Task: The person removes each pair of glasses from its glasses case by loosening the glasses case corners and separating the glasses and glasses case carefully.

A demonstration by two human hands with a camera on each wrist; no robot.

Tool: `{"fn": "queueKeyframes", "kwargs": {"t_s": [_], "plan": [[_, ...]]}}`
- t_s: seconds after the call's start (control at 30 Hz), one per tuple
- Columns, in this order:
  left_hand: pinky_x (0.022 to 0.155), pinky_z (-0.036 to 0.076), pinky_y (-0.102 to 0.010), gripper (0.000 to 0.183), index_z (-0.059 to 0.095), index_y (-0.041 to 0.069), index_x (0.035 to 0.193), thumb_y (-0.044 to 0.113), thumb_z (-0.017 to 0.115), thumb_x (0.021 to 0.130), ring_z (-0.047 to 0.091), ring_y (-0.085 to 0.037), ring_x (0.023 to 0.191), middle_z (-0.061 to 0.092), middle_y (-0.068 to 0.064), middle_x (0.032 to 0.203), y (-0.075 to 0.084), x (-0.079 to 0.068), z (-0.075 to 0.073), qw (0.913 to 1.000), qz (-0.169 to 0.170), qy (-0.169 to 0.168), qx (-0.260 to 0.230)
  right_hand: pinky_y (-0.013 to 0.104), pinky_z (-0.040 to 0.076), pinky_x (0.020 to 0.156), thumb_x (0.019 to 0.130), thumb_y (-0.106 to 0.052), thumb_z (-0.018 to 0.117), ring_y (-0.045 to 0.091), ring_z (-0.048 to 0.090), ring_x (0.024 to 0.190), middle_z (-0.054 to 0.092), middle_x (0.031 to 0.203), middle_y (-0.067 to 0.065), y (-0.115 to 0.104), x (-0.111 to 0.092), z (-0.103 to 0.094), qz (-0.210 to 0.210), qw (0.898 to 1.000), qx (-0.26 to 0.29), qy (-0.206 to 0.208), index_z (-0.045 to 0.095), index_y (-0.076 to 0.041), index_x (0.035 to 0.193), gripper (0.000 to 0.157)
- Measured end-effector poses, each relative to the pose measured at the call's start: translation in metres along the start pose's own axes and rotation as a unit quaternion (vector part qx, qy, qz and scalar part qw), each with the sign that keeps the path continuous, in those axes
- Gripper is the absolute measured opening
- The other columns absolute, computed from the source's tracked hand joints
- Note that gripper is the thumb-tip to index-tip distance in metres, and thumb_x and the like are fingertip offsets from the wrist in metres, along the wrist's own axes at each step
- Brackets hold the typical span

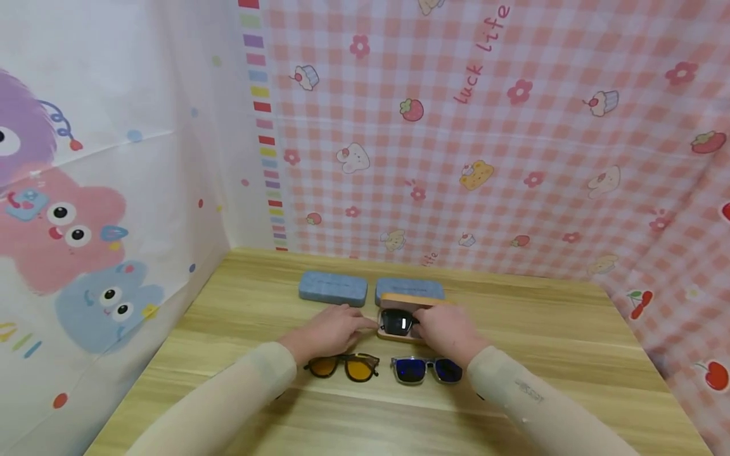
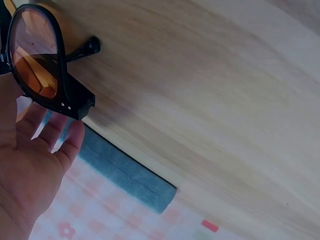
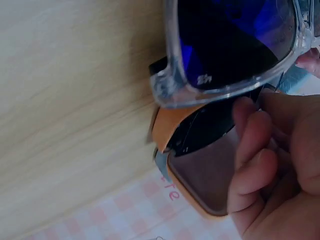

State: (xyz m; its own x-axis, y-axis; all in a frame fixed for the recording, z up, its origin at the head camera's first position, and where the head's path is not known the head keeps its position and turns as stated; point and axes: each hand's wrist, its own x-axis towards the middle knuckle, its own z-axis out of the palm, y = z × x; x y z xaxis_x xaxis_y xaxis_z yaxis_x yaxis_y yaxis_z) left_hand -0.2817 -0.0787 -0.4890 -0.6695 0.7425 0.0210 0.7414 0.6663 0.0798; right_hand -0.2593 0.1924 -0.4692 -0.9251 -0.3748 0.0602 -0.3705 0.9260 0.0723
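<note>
Dark sunglasses [image 1: 395, 323] lie in an open tan glasses case [image 1: 393, 337] with a pinkish lining. My right hand [image 1: 447, 329] is at the right end of these sunglasses, its curled fingers pinching them there; the thumb is partly hidden. From the left, my left hand [image 1: 336, 329] reaches a pointing finger to the case's left end, and its fingers look fairly loose in the left wrist view. Amber-lensed glasses [image 1: 359, 370] with a dark frame lie below the left hand. Clear-framed sunglasses with blue lenses [image 1: 410, 370] lie in front of the case.
Two closed blue glasses cases stand behind: the left blue case [image 1: 333, 289] and the right blue case [image 1: 407, 288], just behind the tan lid. The wooden table [image 1: 542, 329] ends at a pink checked cloth [image 1: 485, 221] and a white printed cloth [image 1: 188, 164].
</note>
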Motion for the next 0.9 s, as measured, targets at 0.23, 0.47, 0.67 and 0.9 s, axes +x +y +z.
{"fn": "queueKeyframes", "kwargs": {"t_s": [0.23, 0.47, 0.67, 0.9], "plan": [[0.108, 0.056, -0.044, 0.041, 0.066, 0.028, 0.148, 0.019, 0.065, 0.108, 0.07, -0.021, 0.12, 0.075, -0.001, 0.129, 0.0, -0.002, 0.0, 0.9999, 0.011, 0.006, -0.002, 0.049, 0.059, 0.061, 0.097, -0.027, 0.078, 0.02, 0.069, 0.069, 0.079, 0.082, 0.002, -0.004, 0.007, 0.006, 0.023, 1.0, -0.003, 0.016, 0.078, -0.02, 0.096, 0.007], [0.1, 0.06, -0.039, 0.043, 0.067, 0.027, 0.147, 0.017, 0.068, 0.105, 0.072, -0.019, 0.111, 0.076, -0.001, 0.122, -0.001, -0.001, 0.001, 0.9996, 0.027, 0.011, -0.001, 0.047, 0.059, 0.058, 0.092, -0.02, 0.077, 0.018, 0.059, 0.058, 0.073, 0.073, 0.001, -0.007, 0.015, 0.008, 0.025, 0.999, -0.005, 0.022, 0.075, -0.014, 0.08, 0.014], [0.099, 0.06, -0.038, 0.045, 0.066, 0.027, 0.148, 0.014, 0.068, 0.104, 0.071, -0.019, 0.11, 0.076, -0.001, 0.121, 0.0, -0.001, -0.002, 0.9997, 0.022, -0.002, -0.006, 0.047, 0.061, 0.057, 0.091, -0.021, 0.078, 0.019, 0.059, 0.058, 0.071, 0.071, 0.004, -0.007, 0.016, 0.009, 0.014, 0.999, -0.028, 0.013, 0.074, -0.009, 0.082, 0.016], [0.102, 0.059, -0.04, 0.047, 0.065, 0.026, 0.15, 0.014, 0.068, 0.104, 0.071, -0.021, 0.114, 0.075, -0.003, 0.125, 0.002, -0.004, -0.004, 0.9997, 0.018, -0.011, -0.009, 0.047, 0.059, 0.056, 0.089, -0.018, 0.077, 0.02, 0.06, 0.059, 0.07, 0.071, 0.005, -0.008, 0.018, 0.008, 0.015, 0.999, -0.026, 0.018, 0.074, -0.008, 0.079, 0.014]]}}
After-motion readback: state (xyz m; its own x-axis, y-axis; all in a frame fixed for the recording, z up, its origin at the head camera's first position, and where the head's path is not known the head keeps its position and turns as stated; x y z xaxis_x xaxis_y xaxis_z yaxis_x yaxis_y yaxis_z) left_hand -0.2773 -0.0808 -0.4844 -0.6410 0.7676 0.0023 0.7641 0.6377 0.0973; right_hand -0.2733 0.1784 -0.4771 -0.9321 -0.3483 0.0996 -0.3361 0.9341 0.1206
